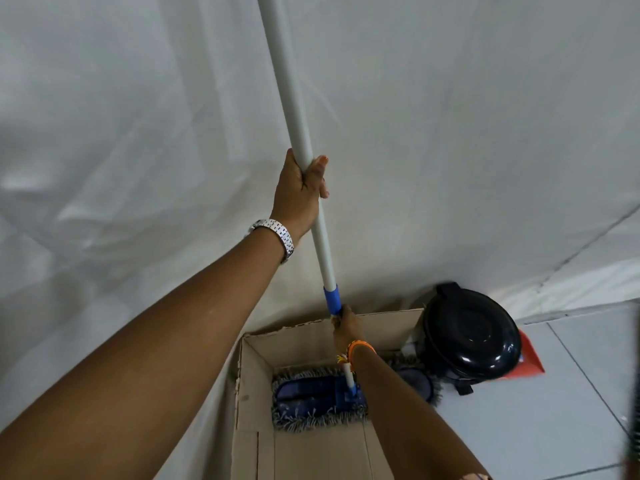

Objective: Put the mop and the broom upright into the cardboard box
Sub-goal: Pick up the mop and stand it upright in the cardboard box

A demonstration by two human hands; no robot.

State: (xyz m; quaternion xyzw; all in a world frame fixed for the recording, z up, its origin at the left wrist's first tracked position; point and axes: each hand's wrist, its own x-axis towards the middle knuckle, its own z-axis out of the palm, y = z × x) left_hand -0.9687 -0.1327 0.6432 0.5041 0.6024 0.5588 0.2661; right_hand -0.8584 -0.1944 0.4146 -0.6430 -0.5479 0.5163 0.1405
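One mop [313, 396] was seen, its grey pole held nearly upright and its blue fringed head laid flat on the bottom of one open cardboard box [251, 386], towards the far end. The pole was gripped at two places. The left hand [299, 194] was clenched around the pole high up, well above the box, with the fingers [320, 164] wrapped round the far side; one metal watch [278, 237] was worn on that wrist. The right hand [346, 327] was closed on the pole low down, just below the single blue collar [331, 300], at about the level of the far rim of the box; orange and yellow bracelets [356, 351] were worn on that wrist.

One black domed bin [472, 336] was stood on the tiled floor [536, 427] just beside the right side of the box, with one orange-red flat object [530, 362] partly hidden behind it. A second fringed pad [420, 382] was glimpsed between the box and the bin. A white sheet [138, 133] was hung behind everything. At the right edge a dark blurred strip [633, 410] was visible; what it was could not be told.
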